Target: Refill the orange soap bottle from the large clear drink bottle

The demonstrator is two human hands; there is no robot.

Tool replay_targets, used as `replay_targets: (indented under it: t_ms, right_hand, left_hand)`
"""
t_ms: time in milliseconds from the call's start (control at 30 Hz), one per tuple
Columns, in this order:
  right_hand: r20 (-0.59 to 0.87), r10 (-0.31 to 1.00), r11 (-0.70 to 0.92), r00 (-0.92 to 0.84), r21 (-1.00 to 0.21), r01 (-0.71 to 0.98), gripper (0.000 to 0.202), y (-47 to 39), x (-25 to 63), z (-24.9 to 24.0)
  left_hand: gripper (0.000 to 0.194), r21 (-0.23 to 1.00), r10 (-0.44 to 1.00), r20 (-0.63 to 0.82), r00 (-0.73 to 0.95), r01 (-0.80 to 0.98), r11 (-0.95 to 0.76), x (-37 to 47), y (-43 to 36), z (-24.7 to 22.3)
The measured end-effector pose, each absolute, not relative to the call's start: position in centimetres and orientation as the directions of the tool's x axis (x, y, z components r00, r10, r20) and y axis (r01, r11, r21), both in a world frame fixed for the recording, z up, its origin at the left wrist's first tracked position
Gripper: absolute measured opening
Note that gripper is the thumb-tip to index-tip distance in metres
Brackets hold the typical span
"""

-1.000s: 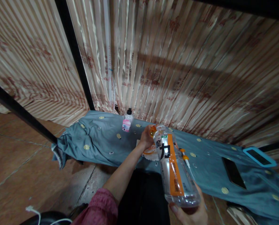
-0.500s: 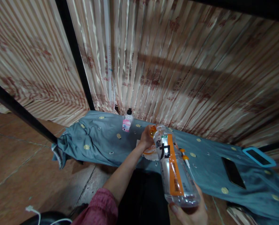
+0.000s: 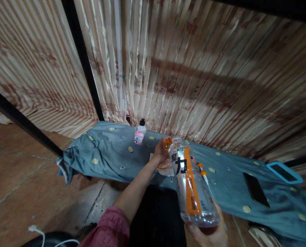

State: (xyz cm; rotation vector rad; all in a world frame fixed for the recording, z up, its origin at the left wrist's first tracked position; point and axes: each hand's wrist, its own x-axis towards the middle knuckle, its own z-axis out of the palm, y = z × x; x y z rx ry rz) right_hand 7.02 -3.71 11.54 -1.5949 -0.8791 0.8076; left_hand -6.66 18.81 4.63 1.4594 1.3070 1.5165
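Observation:
My right hand (image 3: 206, 236) grips the base of a large clear plastic bottle (image 3: 192, 185) with an orange and white label. The bottle is tilted, with its uncapped mouth pointing away from me and slightly left. Beside that mouth, my left hand (image 3: 161, 151) is closed around an orange translucent object (image 3: 168, 144), mostly hidden by fingers and bottle. Below the left hand lies a white item with orange markings (image 3: 165, 168), partly covered. An orange and white pump top (image 3: 202, 170) shows just right of the bottle.
A small clear bottle with a pink label and black cap (image 3: 140, 132) stands on the teal patterned cloth (image 3: 111, 147). A black phone (image 3: 256, 189) and a blue-framed dark item (image 3: 284, 172) lie at the right. Black poles (image 3: 83, 58) and a striped curtain (image 3: 168, 68) border the surface.

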Motion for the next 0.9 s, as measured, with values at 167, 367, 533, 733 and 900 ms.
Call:
replay_targets:
  t_ms: [167, 367, 533, 733, 900]
  right_hand:
    - [-0.030, 0.870, -0.129, 0.492, -0.977, 0.167, 0.087, -3.7, 7.1, 11.6]
    - [-0.024, 0.876, -0.116, 0.482, -0.980, 0.162, 0.087, -3.8, 7.3, 11.1]
    - [-0.068, 0.869, -0.143, 0.490, -0.983, 0.117, 0.089, -3.8, 7.0, 11.8]
    - [-0.063, 0.864, -0.156, 0.499, -0.977, 0.147, 0.091, -3.7, 6.7, 12.5]
    - [-0.056, 0.866, -0.143, 0.497, -0.980, 0.139, 0.088, -3.7, 6.9, 11.9]
  left_hand:
    - [0.037, 0.945, 0.933, 0.309, -0.185, 0.173, -0.279, -6.5, 19.1, 4.3]
    - [0.036, 0.945, 0.932, 0.315, -0.182, 0.149, -0.290, -6.5, 19.1, 4.1]
    - [0.032, 0.944, 0.930, 0.318, -0.183, 0.156, -0.291, -6.6, 18.9, 4.4]
    - [0.035, 0.943, 0.932, 0.317, -0.175, 0.161, -0.291, -6.7, 18.8, 4.5]
    - [0.034, 0.938, 0.928, 0.330, -0.172, 0.173, -0.301, -6.7, 18.7, 4.7]
